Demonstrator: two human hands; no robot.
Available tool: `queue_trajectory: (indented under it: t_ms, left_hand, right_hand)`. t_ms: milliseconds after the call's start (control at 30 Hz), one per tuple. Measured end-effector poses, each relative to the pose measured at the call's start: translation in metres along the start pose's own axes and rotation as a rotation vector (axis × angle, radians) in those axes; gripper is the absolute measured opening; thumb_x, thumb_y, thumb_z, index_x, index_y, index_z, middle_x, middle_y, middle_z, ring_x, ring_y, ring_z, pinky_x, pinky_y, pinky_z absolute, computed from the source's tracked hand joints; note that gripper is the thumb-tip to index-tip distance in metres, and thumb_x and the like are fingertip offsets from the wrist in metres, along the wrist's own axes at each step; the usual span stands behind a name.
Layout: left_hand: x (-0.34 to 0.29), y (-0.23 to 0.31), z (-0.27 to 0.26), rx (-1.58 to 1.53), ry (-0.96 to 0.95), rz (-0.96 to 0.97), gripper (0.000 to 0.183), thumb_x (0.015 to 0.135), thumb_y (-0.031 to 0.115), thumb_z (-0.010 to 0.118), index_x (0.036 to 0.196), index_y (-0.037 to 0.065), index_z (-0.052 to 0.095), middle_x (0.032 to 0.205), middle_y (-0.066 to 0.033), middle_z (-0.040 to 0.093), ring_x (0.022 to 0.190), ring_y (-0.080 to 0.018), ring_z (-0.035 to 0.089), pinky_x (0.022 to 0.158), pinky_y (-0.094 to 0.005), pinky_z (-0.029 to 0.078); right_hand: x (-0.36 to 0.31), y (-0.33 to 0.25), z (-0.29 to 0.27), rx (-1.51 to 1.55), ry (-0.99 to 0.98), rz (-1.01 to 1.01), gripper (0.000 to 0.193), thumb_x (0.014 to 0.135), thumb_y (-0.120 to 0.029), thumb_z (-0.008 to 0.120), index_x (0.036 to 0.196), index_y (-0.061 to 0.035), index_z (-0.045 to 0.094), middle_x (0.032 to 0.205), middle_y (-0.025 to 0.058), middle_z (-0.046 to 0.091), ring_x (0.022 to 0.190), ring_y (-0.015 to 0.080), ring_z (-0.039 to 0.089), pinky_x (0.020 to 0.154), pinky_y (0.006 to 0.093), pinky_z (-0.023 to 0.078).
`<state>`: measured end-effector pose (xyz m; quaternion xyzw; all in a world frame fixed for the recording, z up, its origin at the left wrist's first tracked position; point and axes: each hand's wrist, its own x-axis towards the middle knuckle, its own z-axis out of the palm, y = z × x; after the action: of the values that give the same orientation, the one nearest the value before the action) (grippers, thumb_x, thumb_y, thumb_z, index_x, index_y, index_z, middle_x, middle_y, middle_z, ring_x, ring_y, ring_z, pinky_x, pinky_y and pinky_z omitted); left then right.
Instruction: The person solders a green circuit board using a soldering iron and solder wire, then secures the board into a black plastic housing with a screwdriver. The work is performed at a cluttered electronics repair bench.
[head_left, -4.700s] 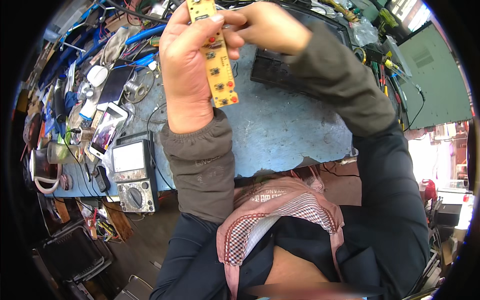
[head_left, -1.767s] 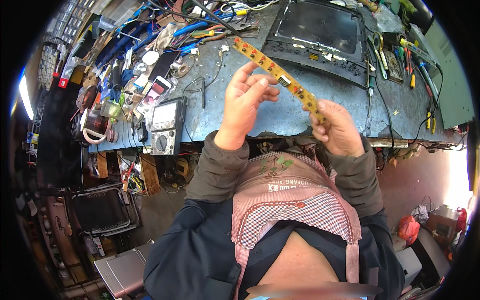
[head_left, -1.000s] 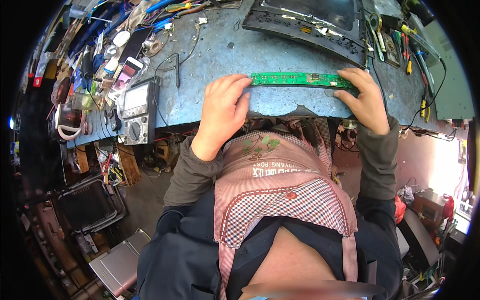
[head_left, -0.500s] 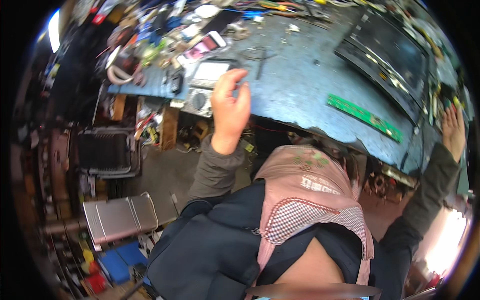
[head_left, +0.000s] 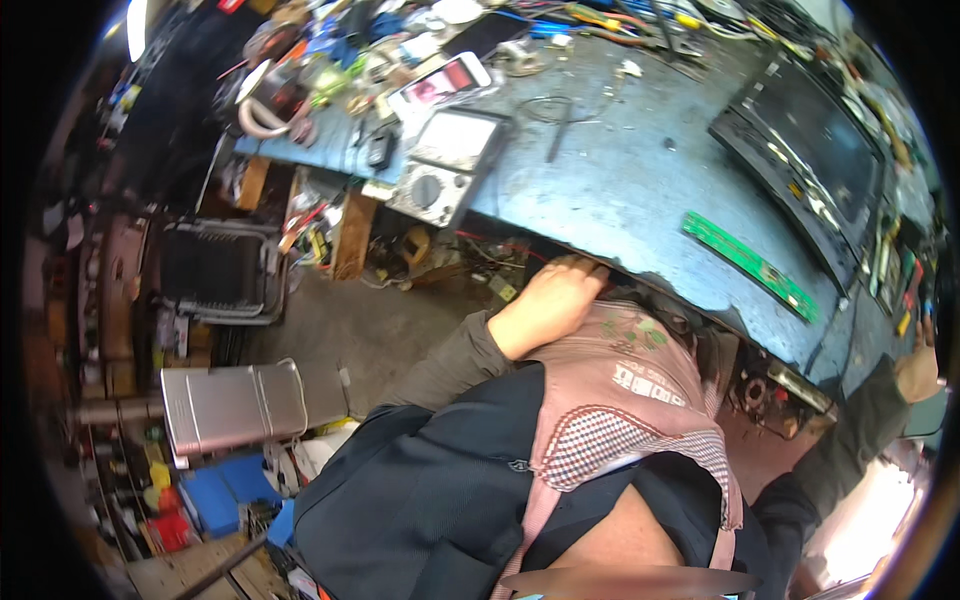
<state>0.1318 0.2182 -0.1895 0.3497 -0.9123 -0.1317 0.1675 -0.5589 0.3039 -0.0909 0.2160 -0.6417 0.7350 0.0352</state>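
My left hand (head_left: 555, 303) is at the bench's front edge, just above the top of my pink apron (head_left: 640, 400). Its fingers bend downward and their tips are hidden, so what they hold, if anything, does not show. At the far right rim, my right hand (head_left: 916, 372) reaches beside a heap of hand tools (head_left: 893, 275), fingers stretched out and nothing visible in them. On the bench, a long green circuit board (head_left: 750, 264) lies in front of a black flat-screen panel (head_left: 815, 140). An analog multimeter (head_left: 445, 165) sits at the front left edge.
A phone with a lit screen (head_left: 440, 85) lies behind the multimeter, amid piled clutter. Cables and pliers cover the back of the blue bench (head_left: 610, 180). A thin probe or lead (head_left: 558, 133) rests mid-bench. To the left stand a folding chair (head_left: 222, 270) and a silver case (head_left: 235, 408).
My left hand has left the multimeter area and come down and right to the bench edge. My right hand has moved slightly lower at the right rim. The head view has shifted a little.
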Motion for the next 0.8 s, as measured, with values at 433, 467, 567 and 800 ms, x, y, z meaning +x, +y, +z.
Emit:
queue_trajectory:
  t_ms: [433, 467, 567, 800]
  left_hand:
    - [0.028, -0.07, 0.1, 0.35, -0.712, -0.278, 0.049, 0.094, 0.015, 0.061, 0.143, 0.011, 0.063, 0.129, -0.0222, 0.074, 0.108, -0.0434, 0.075, 0.092, -0.0558, 0.059]
    - [0.027, -0.072, 0.099, 0.351, -0.699, -0.27, 0.049, 0.095, 0.015, 0.06, 0.144, 0.012, 0.063, 0.13, -0.0211, 0.074, 0.11, -0.0431, 0.075, 0.093, -0.0554, 0.059]
    - [0.03, -0.064, 0.094, 0.372, -0.689, -0.305, 0.048, 0.101, 0.017, 0.057, 0.149, 0.017, 0.062, 0.139, -0.0164, 0.071, 0.12, -0.0414, 0.072, 0.099, -0.054, 0.057]
    - [0.01, -0.097, 0.131, 0.372, -0.6, -0.339, 0.042, 0.102, 0.021, 0.058, 0.144, 0.017, 0.066, 0.13, -0.0181, 0.075, 0.113, -0.0394, 0.076, 0.088, -0.053, 0.062]
  right_hand:
    - [-0.119, -0.061, -0.007, 0.051, 0.145, -0.03, 0.026, 0.096, -0.018, 0.084, 0.108, 0.0036, 0.077, 0.084, 0.0103, 0.073, 0.067, 0.0168, 0.07, 0.059, 0.0295, 0.058]
    - [-0.117, -0.054, -0.006, 0.039, 0.132, -0.02, 0.027, 0.096, -0.019, 0.085, 0.109, 0.0034, 0.077, 0.085, 0.0101, 0.074, 0.068, 0.0165, 0.071, 0.06, 0.0293, 0.058]
    - [-0.111, -0.046, 0.007, 0.03, 0.091, -0.037, 0.028, 0.096, -0.02, 0.086, 0.109, 0.0035, 0.077, 0.087, 0.009, 0.075, 0.069, 0.0146, 0.071, 0.06, 0.0282, 0.058]
    - [-0.088, -0.017, 0.026, 0.002, 0.086, -0.01, 0.031, 0.095, -0.02, 0.086, 0.113, 0.004, 0.077, 0.093, 0.0115, 0.077, 0.071, 0.0158, 0.072, 0.061, 0.0292, 0.06]
